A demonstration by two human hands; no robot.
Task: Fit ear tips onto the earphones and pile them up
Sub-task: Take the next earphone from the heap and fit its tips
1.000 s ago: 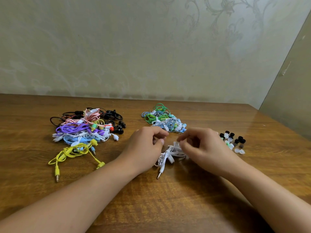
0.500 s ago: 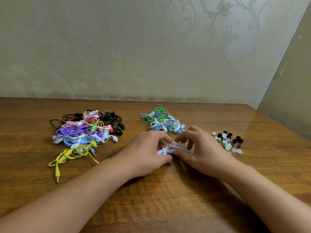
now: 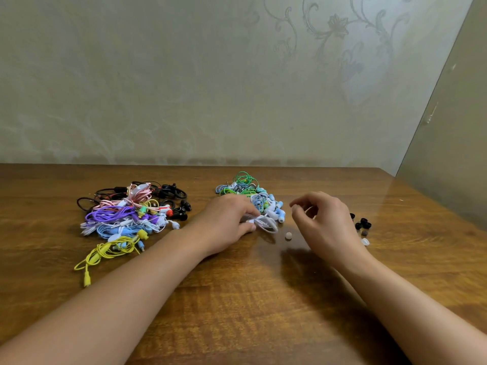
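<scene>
My left hand (image 3: 224, 225) grips a coiled white earphone set (image 3: 268, 223) and holds it against the near edge of the middle pile of green, blue and white earphones (image 3: 250, 192). My right hand (image 3: 325, 222) hovers just right of that pile, its fingers loosely curled and holding nothing. One white ear tip (image 3: 288, 235) lies alone on the table between my hands. A small cluster of black and clear ear tips (image 3: 363, 225) sits to the right, partly hidden behind my right hand.
A larger tangle of purple, pink, black and blue earphones (image 3: 126, 212) lies at the left, with a yellow set (image 3: 110, 251) trailing towards me. The wooden table (image 3: 237, 306) meets a wall at the back; its right edge is close to the ear tips.
My right hand let go of the white earphones and lifted off to the right. My left hand carried the white set forward to the middle pile. A white ear tip now lies on the table.
</scene>
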